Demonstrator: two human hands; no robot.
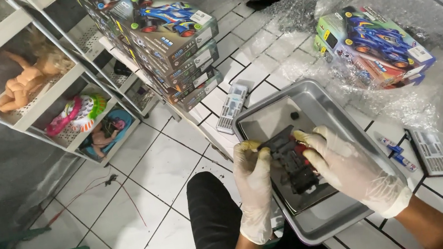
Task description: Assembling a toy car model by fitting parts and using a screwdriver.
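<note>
- Left hand (254, 187), gloved, pinches the near end of a black toy car chassis (291, 161).
- Right hand (351, 166), gloved, clamps its other side.
- Chassis sits above a grey metal tray (324, 106) on the tiled floor (164, 168).
- Boxed toy cars (176, 37) are stacked nearby.

I wore thin, pale, translucent gloves on both hands. The glove on my left hand (254, 187) was creased across the back and ended in a loose cuff just past the wrist, low in the middle of the frame. The glove on my right hand (351, 166) was wrinkled the same way, its cuff bunched in folds toward the lower right. The fingers (249, 148) of the gloves had a yellowish tinge at the tips. My forearms were bare below the cuffs, with no sleeves showing. My leg, at the bottom centre, was covered in black trousers (216, 225).
</note>
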